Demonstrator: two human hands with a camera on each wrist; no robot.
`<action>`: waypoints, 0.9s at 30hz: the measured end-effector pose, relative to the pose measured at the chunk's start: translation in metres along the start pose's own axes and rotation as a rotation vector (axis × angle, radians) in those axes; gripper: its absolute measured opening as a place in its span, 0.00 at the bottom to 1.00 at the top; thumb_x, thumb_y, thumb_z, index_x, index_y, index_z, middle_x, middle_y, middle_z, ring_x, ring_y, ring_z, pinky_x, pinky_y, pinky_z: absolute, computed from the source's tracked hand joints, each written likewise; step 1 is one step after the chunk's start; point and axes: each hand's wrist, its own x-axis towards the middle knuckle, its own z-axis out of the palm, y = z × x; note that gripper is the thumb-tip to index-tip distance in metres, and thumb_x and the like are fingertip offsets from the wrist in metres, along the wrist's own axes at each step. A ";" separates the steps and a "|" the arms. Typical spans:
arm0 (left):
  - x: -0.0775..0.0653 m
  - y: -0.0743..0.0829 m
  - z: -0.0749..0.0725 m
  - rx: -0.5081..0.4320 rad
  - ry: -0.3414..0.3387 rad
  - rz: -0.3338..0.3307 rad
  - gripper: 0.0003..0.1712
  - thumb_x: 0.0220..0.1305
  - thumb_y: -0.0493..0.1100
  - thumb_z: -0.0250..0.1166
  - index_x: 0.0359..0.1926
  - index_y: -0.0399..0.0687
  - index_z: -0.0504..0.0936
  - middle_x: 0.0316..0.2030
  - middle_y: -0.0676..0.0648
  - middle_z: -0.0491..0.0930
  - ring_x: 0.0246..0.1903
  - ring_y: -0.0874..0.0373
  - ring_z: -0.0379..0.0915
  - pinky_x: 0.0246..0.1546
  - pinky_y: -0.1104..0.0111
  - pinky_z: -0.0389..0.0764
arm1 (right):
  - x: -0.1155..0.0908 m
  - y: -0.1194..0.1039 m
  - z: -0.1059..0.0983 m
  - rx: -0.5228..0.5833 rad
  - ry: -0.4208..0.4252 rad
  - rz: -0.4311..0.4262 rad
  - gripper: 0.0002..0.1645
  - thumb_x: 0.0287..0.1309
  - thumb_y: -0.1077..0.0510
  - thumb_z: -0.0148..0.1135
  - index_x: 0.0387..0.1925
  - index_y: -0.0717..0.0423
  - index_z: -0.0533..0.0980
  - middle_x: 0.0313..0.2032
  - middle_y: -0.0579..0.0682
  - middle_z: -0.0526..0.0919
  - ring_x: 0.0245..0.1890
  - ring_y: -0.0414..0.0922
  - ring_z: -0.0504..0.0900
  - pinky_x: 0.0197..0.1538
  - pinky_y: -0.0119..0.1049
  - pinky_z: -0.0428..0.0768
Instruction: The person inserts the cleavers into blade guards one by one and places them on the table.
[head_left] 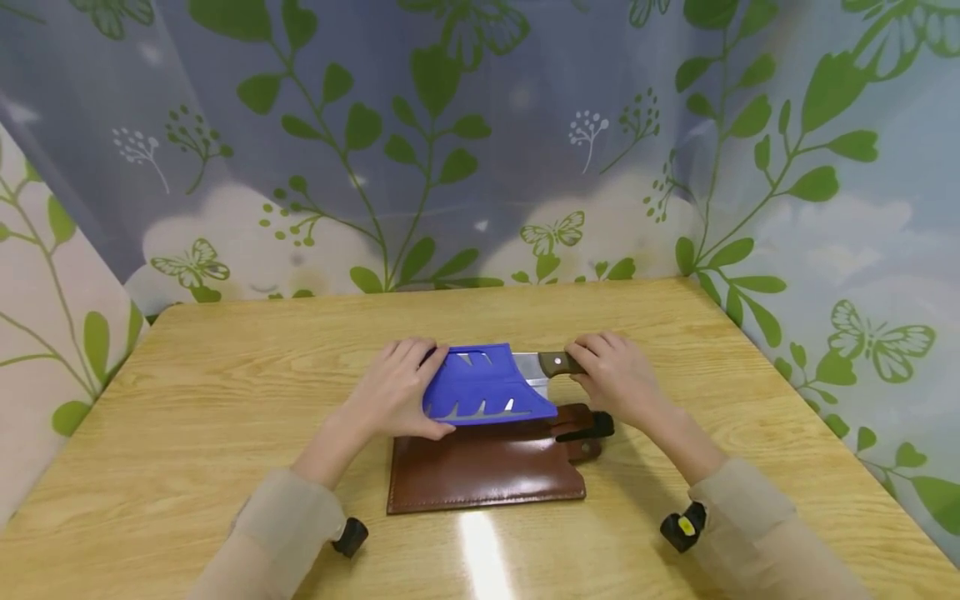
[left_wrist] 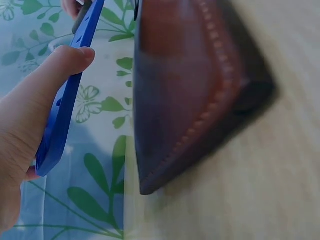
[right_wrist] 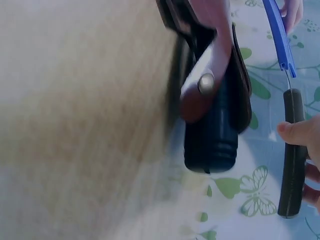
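A cleaver [head_left: 531, 368] sits with most of its blade inside a blue blade guard [head_left: 480, 385] that has slots along its edges. My left hand [head_left: 393, 387] grips the guard's left end, the thumb [left_wrist: 75, 57] across its near face in the left wrist view. On the other side, my right hand [head_left: 618, 379] holds the cleaver's dark handle [right_wrist: 292, 160] between thumb and fingers. A strip of bare metal shows between guard and handle. Just nearer than the guard, a brown leather sheath [head_left: 487, 475] lies on the table, partly overlapped by it in the head view.
A black handle [right_wrist: 210, 145] sticks out of the sheath's right end, with a snap strap [right_wrist: 200, 95] over it. The wooden table [head_left: 247, 375] backs onto a leaf-patterned curtain [head_left: 465, 167]. A wrist camera [head_left: 682, 527] sits at my right cuff.
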 end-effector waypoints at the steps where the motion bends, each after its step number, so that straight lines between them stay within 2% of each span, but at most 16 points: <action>1: 0.002 -0.001 0.001 0.000 -0.003 -0.001 0.59 0.28 0.72 0.67 0.55 0.32 0.73 0.46 0.36 0.73 0.47 0.44 0.68 0.48 0.54 0.69 | 0.001 0.002 0.001 0.007 -0.002 0.003 0.23 0.36 0.61 0.76 0.39 0.62 0.79 0.36 0.56 0.80 0.37 0.55 0.78 0.39 0.48 0.77; 7: 0.015 -0.007 0.002 -0.026 -0.044 -0.020 0.60 0.29 0.72 0.68 0.57 0.32 0.72 0.49 0.36 0.72 0.50 0.44 0.67 0.51 0.53 0.68 | 0.004 0.015 0.008 0.028 -0.054 0.047 0.23 0.37 0.64 0.74 0.40 0.63 0.78 0.36 0.56 0.79 0.37 0.55 0.78 0.38 0.49 0.77; 15: 0.020 -0.017 0.008 -0.058 -0.149 -0.066 0.60 0.31 0.71 0.68 0.59 0.32 0.69 0.52 0.36 0.71 0.52 0.44 0.66 0.54 0.53 0.66 | 0.000 0.028 0.015 0.026 -0.235 0.182 0.21 0.42 0.62 0.70 0.42 0.62 0.77 0.38 0.55 0.78 0.39 0.55 0.77 0.40 0.50 0.76; 20: 0.024 -0.026 0.019 -0.056 -0.237 -0.103 0.61 0.32 0.72 0.67 0.61 0.32 0.67 0.55 0.37 0.69 0.55 0.44 0.64 0.56 0.53 0.64 | -0.001 0.040 0.023 0.064 -0.302 0.157 0.22 0.43 0.63 0.70 0.44 0.63 0.76 0.39 0.57 0.77 0.39 0.55 0.76 0.40 0.49 0.76; 27: 0.026 -0.036 0.033 -0.081 -0.375 -0.144 0.62 0.35 0.71 0.68 0.64 0.32 0.63 0.59 0.37 0.66 0.59 0.44 0.61 0.59 0.51 0.60 | 0.002 0.052 0.040 0.188 -0.410 0.076 0.24 0.43 0.69 0.67 0.47 0.67 0.74 0.40 0.59 0.76 0.39 0.55 0.76 0.43 0.48 0.75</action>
